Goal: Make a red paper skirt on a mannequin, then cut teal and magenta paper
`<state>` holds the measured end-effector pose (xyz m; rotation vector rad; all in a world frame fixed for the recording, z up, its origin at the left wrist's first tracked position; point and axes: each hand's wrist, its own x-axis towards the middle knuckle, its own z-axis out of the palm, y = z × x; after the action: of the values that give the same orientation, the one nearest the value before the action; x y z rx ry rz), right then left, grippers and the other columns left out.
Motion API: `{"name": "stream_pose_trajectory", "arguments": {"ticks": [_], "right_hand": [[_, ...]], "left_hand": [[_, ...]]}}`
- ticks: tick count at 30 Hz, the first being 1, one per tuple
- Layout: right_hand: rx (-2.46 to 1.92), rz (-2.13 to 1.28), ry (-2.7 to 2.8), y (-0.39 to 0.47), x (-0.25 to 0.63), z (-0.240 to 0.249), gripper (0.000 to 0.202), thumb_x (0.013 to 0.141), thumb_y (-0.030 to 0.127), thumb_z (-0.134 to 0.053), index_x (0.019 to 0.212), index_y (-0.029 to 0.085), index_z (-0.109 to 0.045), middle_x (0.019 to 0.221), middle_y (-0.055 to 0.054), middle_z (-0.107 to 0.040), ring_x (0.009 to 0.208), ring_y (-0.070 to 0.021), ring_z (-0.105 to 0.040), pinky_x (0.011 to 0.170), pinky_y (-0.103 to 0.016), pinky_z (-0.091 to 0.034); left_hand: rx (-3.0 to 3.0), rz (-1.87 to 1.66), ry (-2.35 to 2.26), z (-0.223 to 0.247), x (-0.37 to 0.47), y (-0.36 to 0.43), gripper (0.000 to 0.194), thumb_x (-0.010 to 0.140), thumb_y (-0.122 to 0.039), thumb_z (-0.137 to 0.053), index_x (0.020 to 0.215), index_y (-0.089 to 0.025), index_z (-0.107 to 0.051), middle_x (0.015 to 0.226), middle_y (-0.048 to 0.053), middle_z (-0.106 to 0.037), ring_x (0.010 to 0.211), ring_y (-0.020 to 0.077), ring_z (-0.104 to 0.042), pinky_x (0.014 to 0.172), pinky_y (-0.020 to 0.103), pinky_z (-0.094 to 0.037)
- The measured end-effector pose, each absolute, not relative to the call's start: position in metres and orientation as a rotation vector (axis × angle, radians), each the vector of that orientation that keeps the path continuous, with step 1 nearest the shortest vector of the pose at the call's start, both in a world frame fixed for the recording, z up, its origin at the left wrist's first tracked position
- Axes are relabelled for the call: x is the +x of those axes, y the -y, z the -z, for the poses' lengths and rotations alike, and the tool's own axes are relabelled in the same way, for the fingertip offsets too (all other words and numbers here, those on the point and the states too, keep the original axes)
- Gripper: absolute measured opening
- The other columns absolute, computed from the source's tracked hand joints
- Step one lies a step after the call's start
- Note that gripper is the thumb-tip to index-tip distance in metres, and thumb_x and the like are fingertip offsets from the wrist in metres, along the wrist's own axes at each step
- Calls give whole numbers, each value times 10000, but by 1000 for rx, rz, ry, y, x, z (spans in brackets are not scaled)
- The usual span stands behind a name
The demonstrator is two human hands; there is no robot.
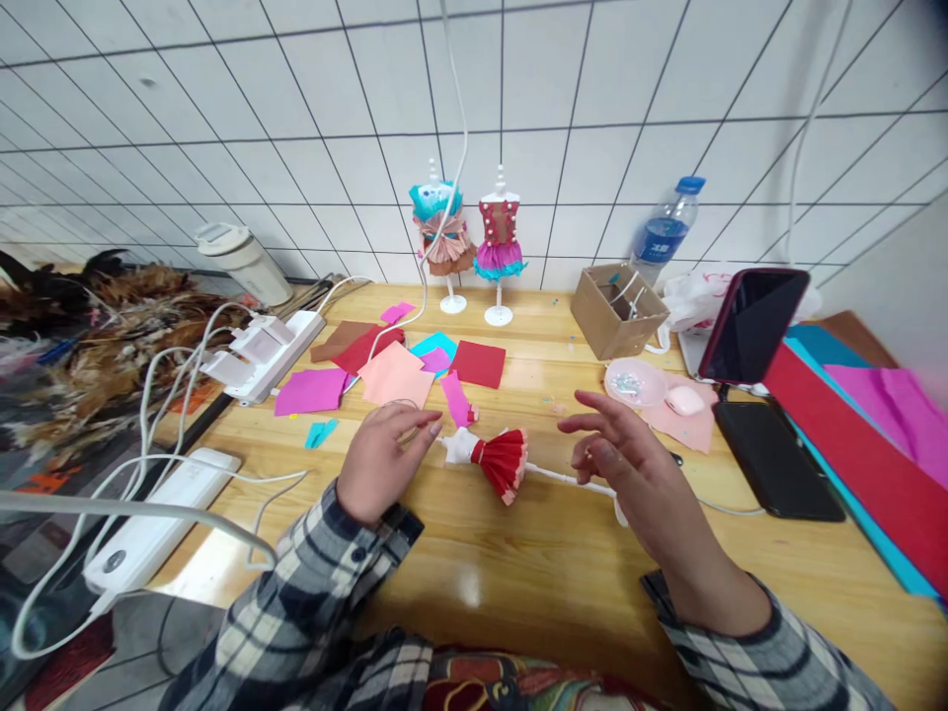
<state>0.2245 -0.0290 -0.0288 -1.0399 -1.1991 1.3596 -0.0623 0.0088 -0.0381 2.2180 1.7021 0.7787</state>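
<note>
Patterned cloth [533,688] lies at the near edge, between two plaid sleeves. The left hand [381,462] has its thumb and fingertips close together by the neck end of a small dress form [460,446]; I cannot tell whether they grip anything thin. The right hand [637,469] is apart, fingers spread and partly curled over the stand's pole [555,478], holding nothing that shows. The form lies on its side on the wooden table [481,583] between the hands, its red skirt [502,466] fanned out—probably laid down so both ends are easy to reach.

Beyond it, paper-like scraps [396,373] in peach, red, purple, brown and blue overlap, seemingly kept close for picking from. To the right, a shallow pink dish [652,393] holds small pale beads [627,383]; its low wall probably stops them from rolling off. A phone [753,326] is propped upright—likely for viewing—behind a dark flat device [777,459].

Farther back, an open cardboard box [618,324] holds white, stick-like pieces [633,299], and a blue-capped bottle [665,229] stands behind it, with clear liquid apparently inside. By the tiled wall, two dressed forms [500,237] stand upright on round bases, perhaps for display.
</note>
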Motion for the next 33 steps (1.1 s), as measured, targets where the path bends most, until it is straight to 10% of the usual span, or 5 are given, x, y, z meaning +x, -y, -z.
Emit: {"name": "stream_pose_trajectory", "arguments": {"ticks": [13,27,33], "right_hand": [[-1027,-1406,1084,31,214,19,257,882,404,-626,1086,250,-605,947,-18,-618,665,-105,-531,503,-205,-466],[-968,-1255,1194,10,196,0,404,876,418,-629,1223,259,-498,985,-29,-637,739,-123,-558,587,-235,-481],[-959,-1279,1149,1,171,1,485,864,442,-638,1261,239,-447,1058,-53,-668,878,-154,-604,728,-282,-496]], "left_hand": [[2280,-223,-1639,72,-36,-104,183,760,-334,-665,871,-241,-777,894,72,-768,817,265,-667,754,369,-440],[2368,-771,-1519,41,-38,-72,149,919,-289,-501,882,-188,-605,1081,82,-685,1069,213,-588,965,362,-421],[2327,-862,-1400,-7,-17,-19,102,914,-279,-547,876,-208,-609,837,18,-700,782,177,-647,736,306,-490]]}}
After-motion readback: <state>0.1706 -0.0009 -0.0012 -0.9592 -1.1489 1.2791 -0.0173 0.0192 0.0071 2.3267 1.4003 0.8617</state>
